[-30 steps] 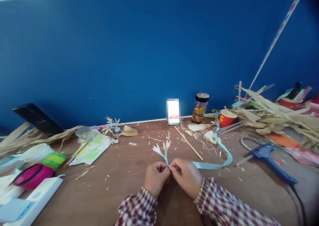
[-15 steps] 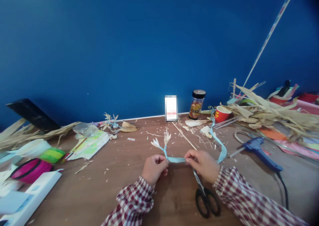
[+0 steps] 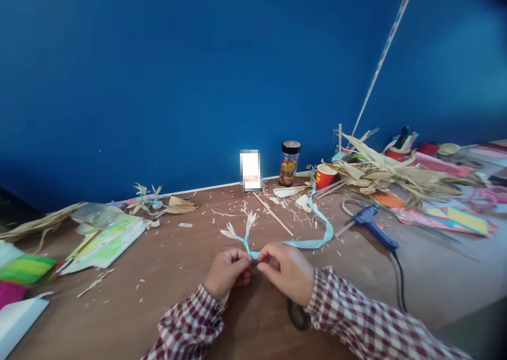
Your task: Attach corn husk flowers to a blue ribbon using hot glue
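Observation:
My left hand point(image 3: 226, 270) is closed around the stem of a small straw flower sprig point(image 3: 240, 230) with two pale blooms sticking up. My right hand point(image 3: 288, 271) pinches the light blue ribbon point(image 3: 312, 237) right beside the left hand, where the ribbon wraps the stem. The ribbon loops away to the right and back toward a red paper cup point(image 3: 325, 175). Black scissor handles point(image 3: 297, 314) peek out under my right wrist.
A blue glue gun point(image 3: 372, 226) with a black cord lies right of my hands. Dried husks point(image 3: 388, 171) pile at the back right, a jar point(image 3: 289, 163) stands by the blue wall. Green paper point(image 3: 103, 237) and another finished sprig point(image 3: 148, 199) lie left. Straw scraps litter the wooden table point(image 3: 174, 291).
My right hand slid back left along the ribbon and now meets my left hand at the stem. The view turned to the right, and the scissors are mostly covered by my right arm.

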Tool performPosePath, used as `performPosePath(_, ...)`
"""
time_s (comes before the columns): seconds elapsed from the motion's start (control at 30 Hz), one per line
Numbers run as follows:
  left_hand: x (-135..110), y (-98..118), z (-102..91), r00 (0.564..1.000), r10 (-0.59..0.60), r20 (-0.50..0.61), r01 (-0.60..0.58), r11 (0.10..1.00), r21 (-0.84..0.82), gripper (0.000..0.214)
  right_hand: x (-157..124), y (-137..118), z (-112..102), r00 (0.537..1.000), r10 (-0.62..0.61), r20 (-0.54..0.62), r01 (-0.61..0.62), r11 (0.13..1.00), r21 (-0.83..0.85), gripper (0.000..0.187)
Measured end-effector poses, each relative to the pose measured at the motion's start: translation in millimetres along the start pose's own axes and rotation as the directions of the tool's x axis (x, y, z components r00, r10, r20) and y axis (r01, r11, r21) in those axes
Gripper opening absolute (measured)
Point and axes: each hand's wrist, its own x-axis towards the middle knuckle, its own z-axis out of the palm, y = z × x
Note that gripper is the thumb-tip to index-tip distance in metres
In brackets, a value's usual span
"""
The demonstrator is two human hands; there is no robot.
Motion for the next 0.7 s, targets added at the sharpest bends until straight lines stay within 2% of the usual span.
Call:
performPosePath(0.1, 0.8, -0.6, -0.2, 1.000, -0.022, -0.014, 0.022, 1.000, -0.019, 0.031, 4.4, 0.7, 11.4, 0.995, 0.064, 0.072, -0.068, 0.996, 0.052, 0.008)
performPosePath(0.17, 1.0, 0.0, -0.4, 0.999, -0.033, -0.025, 0.032, 0.999, -0.042, 0.030, 7.9, 4.7, 15.9, 0.980, 0.143, 0.142, -0.164, 0.975, 0.147, 0.011)
performPosePath(0.23, 0.9, 1.4, -1.0, 0.999, -0.052, -0.010, 0.051, 0.996, -0.071, 0.030, 10.9, 8.7, 19.2, 0.948, 0.212, 0.238, -0.275, 0.920, 0.278, 0.013)
performPosePath(0.3, 0.5, 3.1, -2.2, 0.997, -0.070, 0.024, 0.072, 0.992, -0.100, 0.030, 12.8, 11.6, 22.2, 0.923, 0.229, 0.308, -0.345, 0.848, 0.403, 0.015)
performPosePath(0.43, 0.4, 4.3, -5.5, 0.993, -0.093, 0.075, 0.101, 0.989, -0.111, 0.030, 14.0, 12.5, 26.3, 0.922, 0.195, 0.334, -0.354, 0.775, 0.524, 0.018)
performPosePath(0.6, 2.0, 1.3, -7.3, 0.988, -0.071, 0.135, 0.091, 0.985, -0.149, 0.029, 13.8, 9.9, 26.1, 0.925, 0.182, 0.333, -0.348, 0.760, 0.550, 0.019)
performPosePath(0.7, 2.2, 0.6, -6.1, 0.989, -0.055, 0.136, 0.077, 0.983, -0.165, 0.028, 13.4, 9.6, 25.3, 0.926, 0.167, 0.339, -0.340, 0.760, 0.554, 0.020)
